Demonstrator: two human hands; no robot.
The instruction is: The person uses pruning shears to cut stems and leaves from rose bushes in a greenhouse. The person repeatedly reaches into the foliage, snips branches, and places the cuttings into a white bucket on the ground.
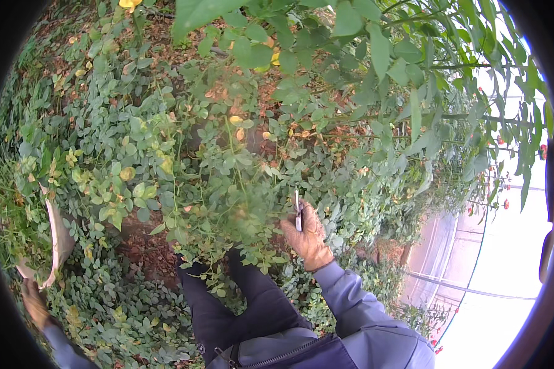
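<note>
My right hand [307,235], in a tan work glove, is closed around a small hand tool with a metal blade [297,200], which looks like pruning shears; the blade points away from me among the leaves. My left hand [36,302], gloved too, is at the far left against the rim of a pale container [57,235]. Its fingers touch that rim, though the exact grip is hard to see. Cut-looking green foliage [32,240] shows inside the container's opening. Leafy rose-like bushes [231,184] spread before my legs.
Long leafy stems [466,117] reach across the upper right, close to the view. Red blooms [506,204] stand at the right by a translucent greenhouse wall [443,249]. Dry leaves [152,249] cover the soil between plants. Low foliage surrounds my legs [254,295].
</note>
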